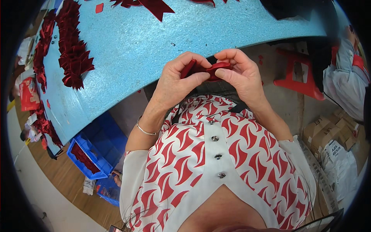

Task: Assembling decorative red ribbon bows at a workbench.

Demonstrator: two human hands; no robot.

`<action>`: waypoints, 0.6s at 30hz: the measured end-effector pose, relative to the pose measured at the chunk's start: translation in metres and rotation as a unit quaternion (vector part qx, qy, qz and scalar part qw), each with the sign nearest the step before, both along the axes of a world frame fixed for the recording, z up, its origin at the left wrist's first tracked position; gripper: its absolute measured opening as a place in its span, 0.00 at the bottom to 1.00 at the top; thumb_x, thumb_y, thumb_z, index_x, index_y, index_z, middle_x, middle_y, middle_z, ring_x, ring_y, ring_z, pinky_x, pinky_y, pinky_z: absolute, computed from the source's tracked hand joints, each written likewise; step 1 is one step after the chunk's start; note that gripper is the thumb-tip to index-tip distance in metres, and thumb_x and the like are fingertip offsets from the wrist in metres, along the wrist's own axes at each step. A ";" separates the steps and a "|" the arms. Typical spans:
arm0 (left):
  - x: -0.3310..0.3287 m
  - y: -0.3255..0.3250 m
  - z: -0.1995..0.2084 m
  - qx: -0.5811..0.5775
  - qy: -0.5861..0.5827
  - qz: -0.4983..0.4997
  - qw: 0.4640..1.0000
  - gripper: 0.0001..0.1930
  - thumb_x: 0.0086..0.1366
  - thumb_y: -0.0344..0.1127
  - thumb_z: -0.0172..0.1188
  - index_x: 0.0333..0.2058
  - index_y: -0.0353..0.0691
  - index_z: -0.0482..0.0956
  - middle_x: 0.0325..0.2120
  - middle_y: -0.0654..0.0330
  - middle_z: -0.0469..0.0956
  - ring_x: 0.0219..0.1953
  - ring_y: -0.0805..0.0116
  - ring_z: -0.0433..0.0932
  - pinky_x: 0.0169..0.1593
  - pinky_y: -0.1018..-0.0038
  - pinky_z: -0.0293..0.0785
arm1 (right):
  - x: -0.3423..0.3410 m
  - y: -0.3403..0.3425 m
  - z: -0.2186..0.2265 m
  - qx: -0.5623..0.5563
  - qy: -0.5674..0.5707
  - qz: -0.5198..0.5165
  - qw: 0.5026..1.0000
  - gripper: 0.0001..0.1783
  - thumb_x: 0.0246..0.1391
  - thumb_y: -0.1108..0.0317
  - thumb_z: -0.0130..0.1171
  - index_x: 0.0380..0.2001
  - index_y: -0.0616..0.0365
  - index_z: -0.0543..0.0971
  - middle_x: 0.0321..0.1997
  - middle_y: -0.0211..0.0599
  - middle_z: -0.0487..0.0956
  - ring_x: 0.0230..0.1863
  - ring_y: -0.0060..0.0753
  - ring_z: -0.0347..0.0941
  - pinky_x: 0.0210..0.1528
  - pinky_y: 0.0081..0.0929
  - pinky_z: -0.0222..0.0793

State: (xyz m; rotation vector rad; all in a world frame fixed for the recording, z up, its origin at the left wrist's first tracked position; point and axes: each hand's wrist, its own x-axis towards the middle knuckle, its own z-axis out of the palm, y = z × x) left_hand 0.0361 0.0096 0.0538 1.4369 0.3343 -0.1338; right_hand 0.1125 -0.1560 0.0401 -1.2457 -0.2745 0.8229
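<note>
workshop, hand assembly, shared. one long blue counter (127,50), laid with rows of dark red bows (73,54), many of one kind. one ribbon (212,74), red, held at the counter's edge. one blue crate (106,167), beside the counter, holding red pieces (83,158). one red stool (297,73). one co-worker (344,73), right side. floor stock: brown cartons (322,133), white sack (337,166).

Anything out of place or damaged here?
Minor: small red scraps on the floor by the red stool, stray compared with the dark-red ribbon pieces lined up on the blue table. The held red ribbon, partly hidden, shows no clear damage.
</note>
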 end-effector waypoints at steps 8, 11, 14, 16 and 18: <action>0.002 0.004 -0.001 -0.031 0.053 -0.004 0.998 0.05 0.53 0.26 0.58 0.31 0.39 0.74 0.30 0.64 0.74 0.31 0.78 0.71 0.33 0.81 0.69 | -0.001 -0.005 0.003 0.063 0.032 -0.025 0.997 0.16 0.48 0.77 0.52 0.43 0.65 0.69 0.38 0.35 0.73 0.40 0.20 0.68 0.46 0.17 0.64; -0.001 0.003 -0.010 -0.360 0.079 0.085 0.926 0.06 0.55 0.27 0.56 0.32 0.40 0.72 0.30 0.61 0.75 0.32 0.70 0.74 0.34 0.74 0.73 | -0.007 -0.007 0.001 0.138 0.044 -0.057 0.988 0.15 0.49 0.77 0.51 0.42 0.66 0.69 0.39 0.35 0.72 0.41 0.21 0.67 0.47 0.18 0.63; -0.003 -0.002 -0.012 -0.451 0.112 0.107 0.879 0.07 0.55 0.28 0.56 0.33 0.40 0.71 0.31 0.59 0.75 0.34 0.65 0.74 0.35 0.67 0.73 | -0.010 -0.004 0.010 0.116 -0.007 -0.025 0.993 0.14 0.49 0.77 0.50 0.41 0.67 0.69 0.42 0.37 0.70 0.44 0.23 0.66 0.48 0.20 0.61; -0.003 -0.005 -0.011 -0.492 0.132 0.118 0.852 0.07 0.55 0.29 0.55 0.34 0.40 0.71 0.31 0.58 0.75 0.34 0.63 0.75 0.36 0.64 0.74 | -0.008 -0.001 0.011 0.120 -0.036 -0.037 0.991 0.13 0.49 0.76 0.51 0.40 0.67 0.69 0.41 0.36 0.71 0.42 0.22 0.66 0.47 0.19 0.62; -0.002 -0.006 -0.009 -0.516 0.142 0.138 0.833 0.08 0.55 0.30 0.56 0.35 0.40 0.71 0.32 0.58 0.75 0.37 0.61 0.74 0.38 0.62 0.73 | -0.006 0.002 0.014 0.109 -0.095 -0.043 0.989 0.12 0.49 0.75 0.52 0.38 0.67 0.70 0.37 0.35 0.73 0.39 0.21 0.68 0.44 0.18 0.63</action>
